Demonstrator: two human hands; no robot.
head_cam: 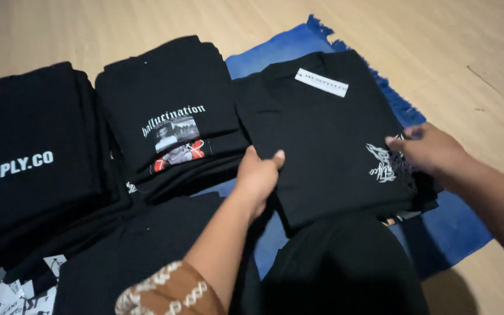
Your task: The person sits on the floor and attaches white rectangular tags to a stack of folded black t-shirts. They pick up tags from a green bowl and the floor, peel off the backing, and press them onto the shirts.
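A person's left hand pinches the near left edge of a folded black shirt while the right hand, fingers curled, grips its right edge over a white print. The shirt lies on a blue mat on the floor. Even tension on both edges should keep the fold square. A white rectangular label sits at its far collar. Stacks of black shirts stand left.

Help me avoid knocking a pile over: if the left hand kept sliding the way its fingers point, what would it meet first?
The left hand points up and away along the folded black shirt it grips. Next in line is probably that shirt's white neck label, though depth is unclear.
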